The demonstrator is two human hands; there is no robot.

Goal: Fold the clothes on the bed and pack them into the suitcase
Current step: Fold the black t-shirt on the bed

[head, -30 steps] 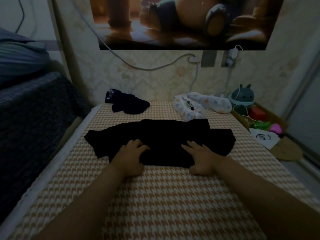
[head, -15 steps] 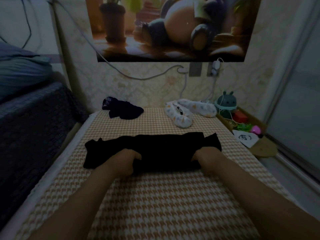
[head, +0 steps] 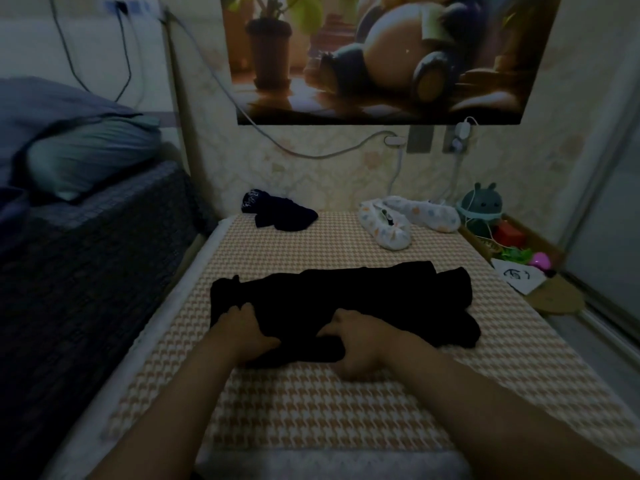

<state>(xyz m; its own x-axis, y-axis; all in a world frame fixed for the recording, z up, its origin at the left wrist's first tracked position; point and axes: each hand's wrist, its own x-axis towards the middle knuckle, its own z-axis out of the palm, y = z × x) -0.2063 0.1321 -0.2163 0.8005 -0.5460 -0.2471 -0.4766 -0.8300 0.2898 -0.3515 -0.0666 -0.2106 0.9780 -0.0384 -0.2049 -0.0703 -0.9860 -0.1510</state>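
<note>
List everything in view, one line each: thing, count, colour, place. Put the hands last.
black garment: one, black, middle of the bed, partly folded
dark garment: one, navy with white print, far left of the bed by the wall
white spotted clothing: one bundle, white with pale spots, far right of the bed
bed cover: one, orange and white houndstooth, under all the clothes
poster: one, brown tones, on the wall
pillow: one, grey-blue, on the dark bed at left
round toy: one, teal, right of the bed
left hand: grips the black garment
right hand: grips the black garment
</note>
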